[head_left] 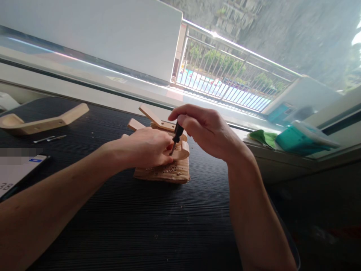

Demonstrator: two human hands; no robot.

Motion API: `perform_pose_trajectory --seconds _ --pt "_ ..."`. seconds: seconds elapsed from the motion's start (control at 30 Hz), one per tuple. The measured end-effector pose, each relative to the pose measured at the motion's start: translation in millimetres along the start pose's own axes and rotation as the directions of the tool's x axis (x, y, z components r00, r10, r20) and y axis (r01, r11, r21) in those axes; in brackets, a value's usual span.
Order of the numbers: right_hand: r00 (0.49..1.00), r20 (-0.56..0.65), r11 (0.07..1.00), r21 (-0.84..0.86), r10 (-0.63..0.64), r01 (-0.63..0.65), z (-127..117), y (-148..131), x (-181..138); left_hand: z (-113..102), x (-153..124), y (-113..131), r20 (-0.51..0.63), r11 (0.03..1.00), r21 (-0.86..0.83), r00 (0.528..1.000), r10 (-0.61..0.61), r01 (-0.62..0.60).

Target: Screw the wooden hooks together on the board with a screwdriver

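Observation:
My right hand (205, 126) is closed around the black handle of a screwdriver (177, 132), which leans slightly. The screwdriver's tip meets the upper face of a pale wooden hook (184, 150) with a curled end. From the left, my left hand (146, 146) grips this hook and covers much of it, fingertips beside the shaft. Under the hook lies a rough-edged wooden block (163, 174), its front part pitted with small holes and wood crumbs. Behind, a second wooden hook (152, 115) rests on the block, partly hidden by my hands.
A loose wooden hook (53, 123) lies on the dark table (158, 226) at the left, with a few long screws (45, 139) near it. A phone (24, 171) sits at the left edge. On the windowsill are a green cloth (262, 138) and a teal container (303, 137).

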State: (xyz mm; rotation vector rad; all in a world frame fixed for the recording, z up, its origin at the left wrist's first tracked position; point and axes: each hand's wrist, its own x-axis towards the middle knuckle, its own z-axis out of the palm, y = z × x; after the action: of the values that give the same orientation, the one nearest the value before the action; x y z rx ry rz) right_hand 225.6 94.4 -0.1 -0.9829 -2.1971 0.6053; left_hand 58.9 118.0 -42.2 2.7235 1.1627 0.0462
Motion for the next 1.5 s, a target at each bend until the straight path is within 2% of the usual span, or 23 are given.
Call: perform_pose_trajectory --seconds 0.23,0.5,0.77,1.07,1.3,1.5 --pt "0.999 -0.033 1.0 0.016 -0.018 0.019 1.1 5.2 0.0 -1.2 -0.8 -0.3 -0.004 1.0 -0.026 1.0 -0.007 0.007" --pt "0.999 -0.036 0.999 -0.031 0.028 -0.029 2.8 3.2 -0.7 -1.3 0.0 -0.2 -0.009 0.999 -0.04 1.0 0.019 -0.019" --pt "0.996 -0.093 0.985 -0.172 0.005 -0.021 -5.3 12.3 -0.6 3.0 -1.5 -4.8 -0.056 0.987 -0.142 0.997 0.061 -0.069" --pt "1.0 -0.022 0.995 -0.097 0.01 -0.012 -4.5 1.6 -0.6 3.9 -0.3 -3.8 -0.03 0.994 -0.108 0.999 0.028 -0.031" --pt "0.998 -0.058 0.993 -0.122 -0.001 -0.006 -5.0 5.1 -0.8 4.8 -1.1 -4.7 -0.056 0.991 -0.128 0.998 0.041 -0.048" --pt "0.999 -0.04 0.996 -0.08 0.021 -0.025 -4.6 4.3 -0.8 5.3 0.9 -5.9 -0.032 0.99 -0.134 0.998 0.045 -0.049"
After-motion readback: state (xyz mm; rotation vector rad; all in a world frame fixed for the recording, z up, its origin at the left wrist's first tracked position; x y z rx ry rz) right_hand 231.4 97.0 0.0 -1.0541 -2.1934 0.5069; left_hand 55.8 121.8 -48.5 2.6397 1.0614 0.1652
